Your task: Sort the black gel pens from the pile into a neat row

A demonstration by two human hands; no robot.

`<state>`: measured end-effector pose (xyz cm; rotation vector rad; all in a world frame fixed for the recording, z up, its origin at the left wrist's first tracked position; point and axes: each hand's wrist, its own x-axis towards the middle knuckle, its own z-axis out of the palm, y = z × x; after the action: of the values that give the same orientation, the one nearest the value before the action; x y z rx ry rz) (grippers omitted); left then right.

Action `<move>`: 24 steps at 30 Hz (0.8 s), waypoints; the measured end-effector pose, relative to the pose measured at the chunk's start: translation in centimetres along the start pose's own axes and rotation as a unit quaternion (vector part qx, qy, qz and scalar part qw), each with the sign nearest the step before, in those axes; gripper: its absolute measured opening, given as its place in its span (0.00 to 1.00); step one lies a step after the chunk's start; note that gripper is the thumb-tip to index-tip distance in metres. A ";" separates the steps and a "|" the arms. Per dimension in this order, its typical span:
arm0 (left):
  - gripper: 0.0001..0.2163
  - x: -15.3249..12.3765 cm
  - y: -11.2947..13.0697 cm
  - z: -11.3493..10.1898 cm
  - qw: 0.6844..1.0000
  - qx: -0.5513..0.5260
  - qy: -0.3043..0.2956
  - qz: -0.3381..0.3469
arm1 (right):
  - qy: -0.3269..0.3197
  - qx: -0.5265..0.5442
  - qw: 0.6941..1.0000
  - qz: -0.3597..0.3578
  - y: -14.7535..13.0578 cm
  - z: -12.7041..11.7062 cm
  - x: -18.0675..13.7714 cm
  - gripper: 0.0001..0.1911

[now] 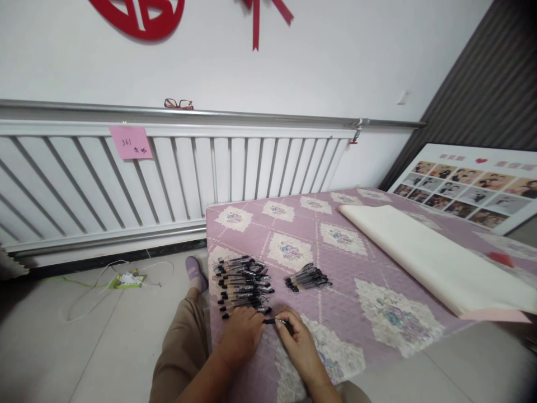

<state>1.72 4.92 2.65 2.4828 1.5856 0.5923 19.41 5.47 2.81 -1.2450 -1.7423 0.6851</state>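
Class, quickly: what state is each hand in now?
Left hand: closed, holding one end of a black pen.
Right hand: closed, pinching that pen's other end.

Black-tipped pens (309, 277) — mauve cover (335, 305) patterned with cream floral diamonds (290, 251).

Smooth, shiny plastic is seen on the pens (246, 284), and see-through plastic on their barrels. The purple cover (251, 221) looks to be made of soft, dull cloth, and its flower patches (338, 238) look bumpy. The pale sheet (419, 257) is seen as smooth and matt. Shiny metal is shown by the long pipe (260, 116), and glossy paint by the white radiator (180, 190). The pink note (131, 142) is made of flat paper.
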 end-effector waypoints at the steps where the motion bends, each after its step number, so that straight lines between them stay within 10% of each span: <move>1: 0.04 0.0 0.0 0.0 1.000 0.000 0.001 -0.001 | 0.004 0.004 1.000 0.005 0.1 0.0 0.0 0.08; 24: 0.10 -0.1 -0.1 0.1 1.000 -0.018 0.010 0.002 | -0.009 0.038 0.998 0.043 0.7 0.1 -0.1 0.08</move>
<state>1.59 4.86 2.48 2.4616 1.5643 0.6419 19.70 5.60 2.17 -1.2698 -1.6693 0.8079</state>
